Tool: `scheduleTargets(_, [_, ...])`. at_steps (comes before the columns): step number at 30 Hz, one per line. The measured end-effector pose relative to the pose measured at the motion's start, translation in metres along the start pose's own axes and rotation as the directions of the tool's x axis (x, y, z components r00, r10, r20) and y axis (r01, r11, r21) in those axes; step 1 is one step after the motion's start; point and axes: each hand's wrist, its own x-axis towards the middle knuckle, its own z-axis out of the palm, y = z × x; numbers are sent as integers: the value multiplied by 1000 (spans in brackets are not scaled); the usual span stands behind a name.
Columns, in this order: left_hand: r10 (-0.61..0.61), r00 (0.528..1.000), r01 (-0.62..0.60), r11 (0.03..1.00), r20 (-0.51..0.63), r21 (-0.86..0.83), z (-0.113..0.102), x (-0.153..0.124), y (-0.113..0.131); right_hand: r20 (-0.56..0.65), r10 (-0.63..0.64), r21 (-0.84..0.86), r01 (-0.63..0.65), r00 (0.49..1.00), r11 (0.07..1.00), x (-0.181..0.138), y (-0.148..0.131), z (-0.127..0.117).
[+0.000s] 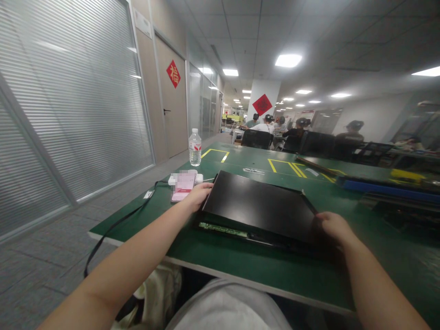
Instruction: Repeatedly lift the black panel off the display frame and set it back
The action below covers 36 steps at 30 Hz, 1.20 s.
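Note:
A flat black display panel [259,206] is held between my two hands, slightly tilted over the green table. Along its near edge a strip of green circuit board [223,229] shows. My left hand [202,195] grips the panel's left edge, fingers at the far side. At the right edge my right hand [333,224] is closed on it, the thumb on top and the other fingers hidden beneath. Just left of my left hand lies a phone [184,185] with a pink screen, beside a white item at the end of a black cable [120,224].
The green table [213,250] bears yellow tape marks [287,167]. A water bottle [195,147] stands at its far left. Blue and black parts [385,185], blurred, lie on the right. Several people sit beyond, near black chairs [256,139]. A door [171,101] is at the left.

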Motion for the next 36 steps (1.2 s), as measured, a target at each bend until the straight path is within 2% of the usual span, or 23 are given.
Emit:
scheduleTargets(5, [-4, 1000, 4, 1000, -10, 10, 1, -1, 2, -6, -4, 27, 4, 1000, 1000, 2, 1, 0])
scheduleTargets(9, [49, 999, -49, 998, -5, -25, 2, -1, 2, 25, 23, 26, -24, 999, 999, 4, 2, 0])
scheduleTargets(17, [14, 999, -17, 997, 38, 78, -4, -4, 1, 21, 32, 86, -34, 999, 996, 0, 1, 1])
scheduleTargets(29, [57, 998, -55, 982, -8, 179, -6, -2, 1, -27, 16, 90, -13, 1000, 996, -2, -2, 5])
scheduleTargets(36, [108, 992, -117, 981, 65, 154, -6, -4, 3, -63, -12, 78, 17, 998, 997, 0, -1, 6])
